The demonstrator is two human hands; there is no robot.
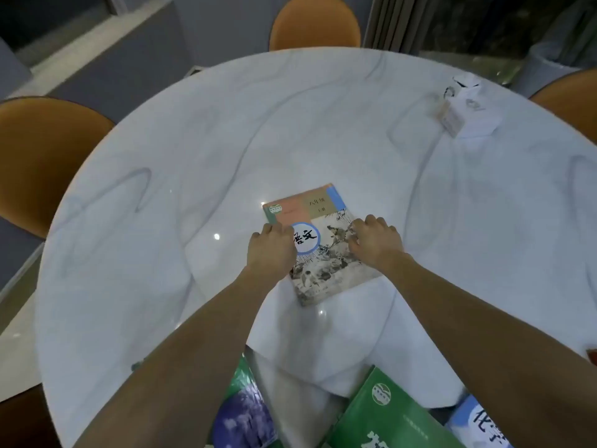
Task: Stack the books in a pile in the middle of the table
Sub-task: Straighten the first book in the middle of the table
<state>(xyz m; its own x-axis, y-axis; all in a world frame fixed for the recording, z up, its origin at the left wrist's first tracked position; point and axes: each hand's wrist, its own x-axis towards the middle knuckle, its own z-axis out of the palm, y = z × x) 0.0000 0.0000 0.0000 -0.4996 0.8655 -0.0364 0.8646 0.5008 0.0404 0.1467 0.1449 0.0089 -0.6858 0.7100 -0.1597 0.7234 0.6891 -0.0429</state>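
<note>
A textbook (323, 250) with a painted cover and a blue circle lies flat near the middle of the round white marble table (193, 176). My left hand (271, 250) rests on its left edge and my right hand (374, 242) on its right edge, fingers curled onto the cover. At the near edge lie a green and purple book (242, 412), partly under my left forearm, a green book (384, 418) and a light blue book (481, 425), cut off by the frame.
A white tissue box (465, 108) stands at the far right of the table. Orange chairs stand at the far side (315, 24), the left (42, 156) and the right (568, 98). A small red object (591, 355) shows at the right edge.
</note>
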